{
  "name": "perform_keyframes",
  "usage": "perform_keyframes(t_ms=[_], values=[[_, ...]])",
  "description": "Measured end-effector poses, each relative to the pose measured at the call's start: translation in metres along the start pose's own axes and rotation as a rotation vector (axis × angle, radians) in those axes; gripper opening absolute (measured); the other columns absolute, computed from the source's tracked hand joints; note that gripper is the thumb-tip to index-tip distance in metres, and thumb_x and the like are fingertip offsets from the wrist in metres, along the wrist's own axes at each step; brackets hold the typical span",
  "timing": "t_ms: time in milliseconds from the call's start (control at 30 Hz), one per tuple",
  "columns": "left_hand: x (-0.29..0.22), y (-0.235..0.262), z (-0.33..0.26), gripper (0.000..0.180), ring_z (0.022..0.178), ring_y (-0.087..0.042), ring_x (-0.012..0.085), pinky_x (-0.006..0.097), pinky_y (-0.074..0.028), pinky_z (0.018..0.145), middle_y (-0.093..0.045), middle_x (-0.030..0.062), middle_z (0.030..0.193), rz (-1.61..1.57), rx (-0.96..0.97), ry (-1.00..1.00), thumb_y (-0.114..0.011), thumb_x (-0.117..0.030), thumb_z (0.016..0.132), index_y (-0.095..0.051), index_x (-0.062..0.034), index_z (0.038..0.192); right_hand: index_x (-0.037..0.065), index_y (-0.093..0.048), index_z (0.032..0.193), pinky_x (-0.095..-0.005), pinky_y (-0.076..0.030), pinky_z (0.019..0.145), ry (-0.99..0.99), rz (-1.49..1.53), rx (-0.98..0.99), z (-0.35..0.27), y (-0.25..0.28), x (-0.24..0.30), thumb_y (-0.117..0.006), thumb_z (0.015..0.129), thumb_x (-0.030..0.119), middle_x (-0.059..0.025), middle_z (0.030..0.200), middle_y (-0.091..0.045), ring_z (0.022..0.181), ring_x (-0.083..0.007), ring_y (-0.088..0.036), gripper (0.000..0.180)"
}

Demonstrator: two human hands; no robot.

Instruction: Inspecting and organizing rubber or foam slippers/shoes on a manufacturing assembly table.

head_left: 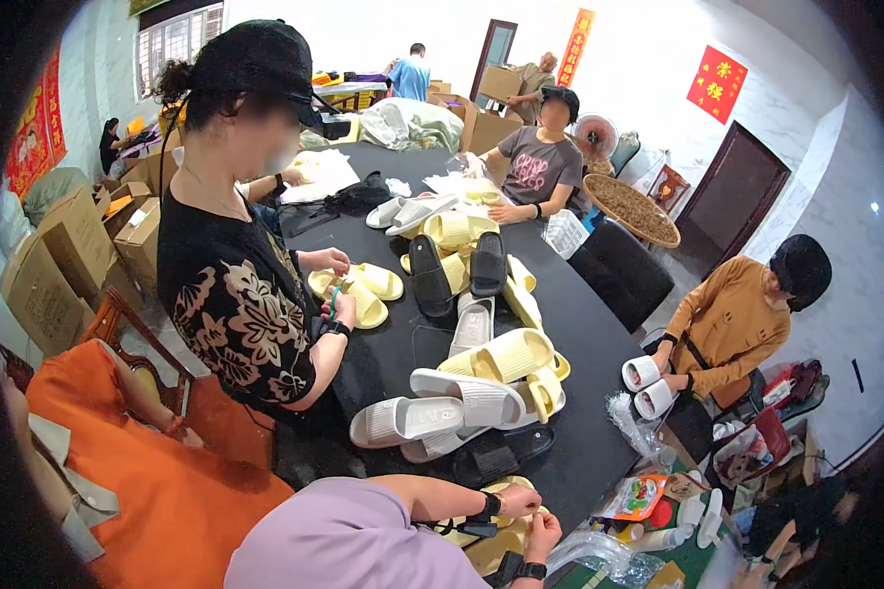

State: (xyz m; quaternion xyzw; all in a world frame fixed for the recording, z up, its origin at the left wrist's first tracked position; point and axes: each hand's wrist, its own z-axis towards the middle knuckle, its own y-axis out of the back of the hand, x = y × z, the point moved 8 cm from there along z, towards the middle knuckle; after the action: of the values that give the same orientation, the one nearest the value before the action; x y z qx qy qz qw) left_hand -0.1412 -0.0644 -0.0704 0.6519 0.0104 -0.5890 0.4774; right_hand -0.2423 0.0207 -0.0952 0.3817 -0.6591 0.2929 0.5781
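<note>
At the bottom edge, both my hands hold a pale yellow slipper (488, 550) close to the near end of the black table (599, 344). My left hand (517, 501) rests on the slipper's upper edge, with a black band on its wrist. My right hand (542, 533) grips the slipper's right side and wears a black watch. My lavender sleeve (349, 538) fills the foreground and hides part of the slipper. Just beyond my hands lie white slippers (432, 412) and a black pair (496, 454).
Yellow, white and black slippers (481, 294) are piled along the table. A person in a black patterned top (236, 294) handles yellow slippers at the left; others sit at the far end and at the right. Cardboard boxes (59, 265) are stacked at the left, and clear plastic bags (599, 550) lie at the lower right.
</note>
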Motion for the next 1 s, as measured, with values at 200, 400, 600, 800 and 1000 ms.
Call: perform_keyframes(t_ms=[200,400,600,800,1000], values=[[-0.008,0.001,-0.006,0.013,0.070,-0.061,0.0299,0.040,-0.045,0.060,-0.062,0.0107,0.073,-0.013,-0.028,0.002,-0.058,-0.019,0.076,-0.060,-0.0065,0.073,0.001,-0.058,0.073,-0.0192,-0.036,0.051,0.034,-0.053,0.012,-0.003,0.001,0.003,-0.061,0.081,0.005,0.0022,0.065,-0.054,0.055,-0.0049,-0.045,0.008],[-0.014,0.002,-0.008,0.014,0.072,-0.060,0.0298,0.040,-0.045,0.062,-0.061,0.0117,0.074,-0.152,-0.060,-0.001,-0.057,-0.020,0.078,-0.059,-0.0059,0.076,0.003,-0.058,0.076,-0.0197,-0.038,0.051,-0.007,0.123,-0.073,-0.001,0.017,-0.008,-0.061,0.081,0.006,0.0019,0.067,-0.055,0.055,-0.0052,-0.046,0.006],[-0.004,0.007,-0.006,0.013,0.070,-0.059,0.0298,0.040,-0.044,0.062,-0.059,0.0115,0.073,-0.162,-0.044,0.048,-0.057,-0.018,0.078,-0.056,-0.0053,0.075,0.004,-0.055,0.073,-0.0199,-0.035,0.049,-0.008,0.064,-0.029,0.000,0.004,0.001,-0.061,0.081,0.006,0.0030,0.064,-0.052,0.054,-0.0045,-0.044,0.011],[0.001,0.003,-0.004,0.012,0.072,-0.060,0.0292,0.039,-0.046,0.062,-0.060,0.0106,0.074,-0.123,-0.029,0.051,-0.057,-0.018,0.076,-0.058,-0.0063,0.075,0.002,-0.056,0.073,-0.0196,-0.037,0.051,-0.018,0.051,-0.027,-0.001,0.003,-0.003,-0.061,0.081,0.006,0.0028,0.065,-0.053,0.055,-0.0049,-0.045,0.009],[-0.011,-0.003,-0.010,0.011,0.069,-0.059,0.0308,0.041,-0.045,0.060,-0.060,0.0110,0.071,-0.098,-0.058,0.010,-0.058,-0.017,0.074,-0.058,-0.0056,0.076,0.004,-0.055,0.071,-0.0196,-0.035,0.047,0.030,-0.025,-0.035,-0.006,0.012,-0.010,-0.058,0.082,0.004,0.0023,0.063,-0.053,0.052,-0.0047,-0.044,0.011]])
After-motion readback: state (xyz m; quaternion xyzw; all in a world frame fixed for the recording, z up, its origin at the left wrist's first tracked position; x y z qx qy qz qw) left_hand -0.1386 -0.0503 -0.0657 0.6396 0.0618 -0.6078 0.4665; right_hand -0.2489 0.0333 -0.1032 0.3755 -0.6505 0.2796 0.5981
